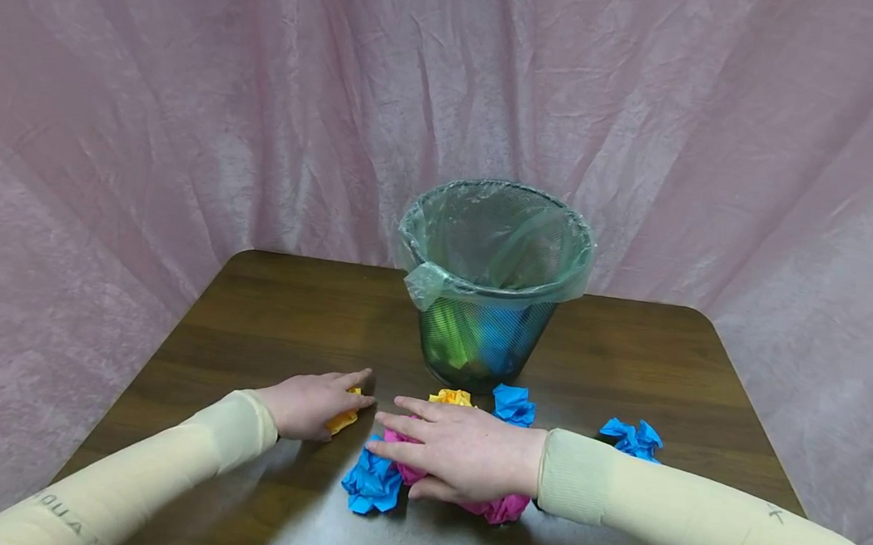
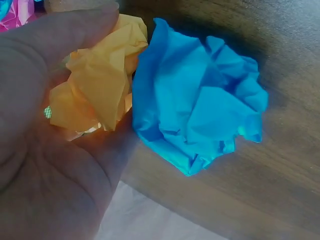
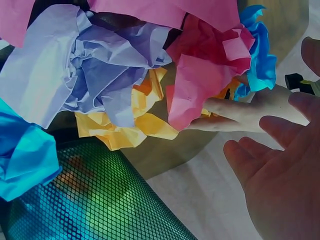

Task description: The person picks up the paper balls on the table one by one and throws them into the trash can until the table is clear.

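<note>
Left grip point(image 1: 310, 406) around orange paper point(image 2: 100, 80), right grip point(image 1: 463, 449) outspread

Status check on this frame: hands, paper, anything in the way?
Left hand grips crumpled orange paper. Right hand spread over crumpled pink paper, hiding part of it from head view. Bin upright beyond, mouth uncovered.

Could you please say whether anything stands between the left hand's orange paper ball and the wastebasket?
Besides fingers of the left hand, only bare tabletop shows between the orange paper ball and the mesh wastebasket, whose rim stands higher.
</note>
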`<state>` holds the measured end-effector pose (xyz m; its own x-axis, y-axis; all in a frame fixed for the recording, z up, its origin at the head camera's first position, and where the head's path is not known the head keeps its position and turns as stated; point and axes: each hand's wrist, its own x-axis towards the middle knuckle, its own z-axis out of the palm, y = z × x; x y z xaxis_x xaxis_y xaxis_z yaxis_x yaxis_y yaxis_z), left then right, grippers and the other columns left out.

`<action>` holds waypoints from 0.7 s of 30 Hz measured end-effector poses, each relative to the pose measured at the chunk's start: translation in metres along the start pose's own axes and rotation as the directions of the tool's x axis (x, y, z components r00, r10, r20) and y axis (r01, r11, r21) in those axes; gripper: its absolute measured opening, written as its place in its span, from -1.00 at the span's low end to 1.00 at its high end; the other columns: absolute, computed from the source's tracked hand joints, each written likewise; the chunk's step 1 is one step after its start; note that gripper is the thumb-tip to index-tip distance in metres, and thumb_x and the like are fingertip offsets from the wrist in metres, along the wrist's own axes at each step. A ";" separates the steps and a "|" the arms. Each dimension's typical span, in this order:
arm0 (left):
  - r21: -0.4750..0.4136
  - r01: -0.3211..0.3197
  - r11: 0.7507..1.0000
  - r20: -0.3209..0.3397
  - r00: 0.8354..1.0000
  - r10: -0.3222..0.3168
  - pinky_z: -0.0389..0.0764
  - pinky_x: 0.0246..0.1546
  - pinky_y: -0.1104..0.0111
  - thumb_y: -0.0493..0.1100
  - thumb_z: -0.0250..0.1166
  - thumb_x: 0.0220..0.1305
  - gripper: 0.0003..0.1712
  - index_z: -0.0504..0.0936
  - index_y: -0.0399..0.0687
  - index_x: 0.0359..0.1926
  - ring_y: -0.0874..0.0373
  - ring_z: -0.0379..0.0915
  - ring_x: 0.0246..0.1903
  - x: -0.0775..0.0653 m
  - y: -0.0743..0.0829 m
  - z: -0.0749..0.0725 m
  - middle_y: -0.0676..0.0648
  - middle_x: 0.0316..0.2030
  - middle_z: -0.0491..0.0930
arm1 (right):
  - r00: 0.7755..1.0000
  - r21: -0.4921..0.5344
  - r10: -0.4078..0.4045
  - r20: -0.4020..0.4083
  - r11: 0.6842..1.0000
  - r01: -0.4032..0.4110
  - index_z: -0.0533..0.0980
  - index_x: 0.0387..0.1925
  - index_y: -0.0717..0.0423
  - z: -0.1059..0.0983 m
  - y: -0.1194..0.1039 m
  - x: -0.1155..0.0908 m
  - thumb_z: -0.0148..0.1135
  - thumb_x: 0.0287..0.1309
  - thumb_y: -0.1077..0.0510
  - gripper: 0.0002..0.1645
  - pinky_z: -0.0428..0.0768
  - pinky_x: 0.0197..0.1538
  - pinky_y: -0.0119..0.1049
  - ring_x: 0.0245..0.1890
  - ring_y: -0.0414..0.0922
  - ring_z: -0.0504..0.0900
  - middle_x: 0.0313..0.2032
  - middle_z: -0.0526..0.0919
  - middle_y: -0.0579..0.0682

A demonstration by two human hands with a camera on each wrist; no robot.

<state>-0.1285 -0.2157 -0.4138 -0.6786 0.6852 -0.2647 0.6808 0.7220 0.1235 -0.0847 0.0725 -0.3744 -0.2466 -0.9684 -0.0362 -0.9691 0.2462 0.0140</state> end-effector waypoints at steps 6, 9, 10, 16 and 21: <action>0.000 -0.030 1.000 -0.029 0.999 0.030 0.57 0.16 0.00 -0.26 0.57 0.10 -0.31 0.63 -0.01 0.30 -0.20 0.43 0.28 0.003 -0.001 0.001 -0.31 0.39 0.37 | 1.000 -0.010 0.012 -0.011 1.000 -0.012 0.14 0.60 -0.17 0.002 0.001 0.000 0.15 0.41 -0.31 -0.12 0.28 0.45 -0.12 0.55 0.10 0.12 0.56 0.18 0.00; 0.022 -0.081 0.996 -0.081 0.993 0.083 0.62 0.10 0.05 -0.27 0.56 0.11 -0.38 0.67 -0.05 0.23 -0.14 0.53 0.14 0.003 -0.002 0.004 -0.26 0.22 0.51 | 0.999 -0.002 0.031 -0.010 1.000 -0.031 0.14 0.60 -0.19 0.004 0.002 -0.002 0.19 0.38 -0.31 -0.09 0.29 0.45 -0.11 0.55 0.10 0.10 0.56 0.16 0.00; 0.033 -0.101 0.994 -0.100 0.990 0.104 0.64 0.06 0.08 -0.28 0.56 0.11 -0.41 0.68 -0.06 0.21 -0.10 0.56 0.07 0.003 -0.003 0.005 -0.23 0.15 0.54 | 0.999 -0.001 0.037 -0.015 0.999 -0.037 0.15 0.60 -0.19 0.005 0.003 -0.002 0.21 0.37 -0.31 -0.09 0.30 0.44 -0.10 0.55 0.11 0.11 0.56 0.17 0.01; 0.086 -0.154 0.984 -0.139 0.976 0.165 0.67 -0.12 0.22 -0.24 0.58 0.12 -0.49 0.73 -0.03 0.14 0.06 0.54 -0.19 0.005 -0.008 0.008 -0.07 -0.10 0.56 | 0.998 -0.010 0.049 -0.048 0.999 -0.050 0.19 0.59 -0.16 0.009 0.005 -0.005 0.25 0.33 -0.32 -0.07 0.34 0.42 -0.08 0.52 0.15 0.16 0.54 0.21 0.06; 0.083 -0.152 0.985 -0.141 0.977 0.163 0.67 -0.13 0.24 -0.24 0.57 0.15 -0.54 0.75 0.01 0.11 0.09 0.54 -0.23 0.006 -0.011 0.008 -0.03 -0.12 0.59 | 0.997 -0.024 0.050 -0.055 0.998 -0.052 0.18 0.59 -0.15 0.010 0.006 -0.006 0.22 0.35 -0.33 -0.08 0.32 0.43 -0.09 0.53 0.15 0.14 0.54 0.20 0.06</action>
<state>-0.1383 -0.2202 -0.4249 -0.5906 0.8002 -0.1037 0.7967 0.5987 0.0823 -0.0888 0.0803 -0.3837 -0.2943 -0.9555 0.0193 -0.9547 0.2949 0.0396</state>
